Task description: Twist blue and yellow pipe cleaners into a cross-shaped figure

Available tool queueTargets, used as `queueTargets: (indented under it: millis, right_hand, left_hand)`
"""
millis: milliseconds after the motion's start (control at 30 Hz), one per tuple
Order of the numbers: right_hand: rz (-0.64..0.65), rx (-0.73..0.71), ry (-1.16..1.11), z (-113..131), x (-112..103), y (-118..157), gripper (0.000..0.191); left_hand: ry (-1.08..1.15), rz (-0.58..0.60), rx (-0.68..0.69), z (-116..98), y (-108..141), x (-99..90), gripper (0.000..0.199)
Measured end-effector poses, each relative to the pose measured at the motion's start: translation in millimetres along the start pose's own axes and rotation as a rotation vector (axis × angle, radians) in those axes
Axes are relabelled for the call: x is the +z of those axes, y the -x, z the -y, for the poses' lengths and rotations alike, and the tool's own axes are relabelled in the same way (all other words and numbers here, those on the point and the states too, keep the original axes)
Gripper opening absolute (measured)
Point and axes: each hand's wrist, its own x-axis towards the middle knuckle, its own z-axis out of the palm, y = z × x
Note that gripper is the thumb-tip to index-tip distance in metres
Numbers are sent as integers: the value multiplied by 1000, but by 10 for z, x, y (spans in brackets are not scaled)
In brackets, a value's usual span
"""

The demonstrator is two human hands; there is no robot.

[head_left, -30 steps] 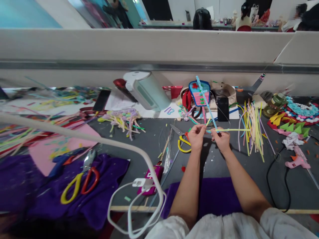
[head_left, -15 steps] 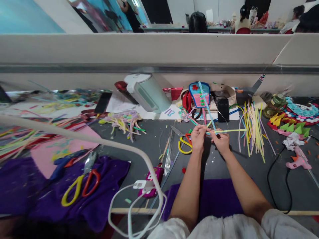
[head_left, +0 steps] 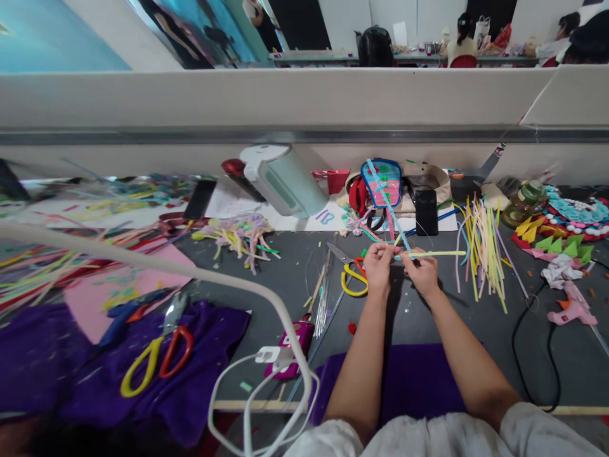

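Note:
My left hand (head_left: 380, 265) and my right hand (head_left: 422, 271) are close together above the dark table, fingers pinched on crossed pipe cleaners. A light blue pipe cleaner (head_left: 391, 209) slants up and left from between them. From the right fingers a pale yellow pipe cleaner (head_left: 445, 254) sticks out to the right. Which strand each fingertip grips is hard to make out. Beside my left hand lie scissors (head_left: 354, 280) with yellow and orange-red handles. A loose bundle of pipe cleaners (head_left: 490, 254) rests to the right. Behind the hands is a blue-and-pink craft piece (head_left: 391, 174).
A black phone (head_left: 427, 216) lies behind my right hand. At right is a pink glue gun (head_left: 573, 308) with a black cord. A white cable (head_left: 266, 292) arches across the left foreground. More scissors (head_left: 155, 362) lie on purple cloth (head_left: 214, 355); a pale upright appliance (head_left: 288, 184) stands behind.
The upper end of the light blue pipe cleaner has swung left. The pale yellow one's free end has shifted slightly left and down. Both hands stay in nearly the same place.

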Motion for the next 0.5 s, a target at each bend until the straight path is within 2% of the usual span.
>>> queueTargets:
  millis: [133,233,333,500]
  right_hand:
    - [-10,-26,14,7,2,7,23]
    - [4,-71,30,52,-9,-5,24]
    - [18,-108,53,101,-31,-24,26]
    - [42,-176,98,128,-42,-38,28]
  left_hand:
    - [187,89,-233,-73,0,-20,27]
    - [262,139,-343,-126,-8,-47,29]
    - [280,165,-401,-152,-20,-70,29]
    - [321,225,-393,-146,-48,-110,28]
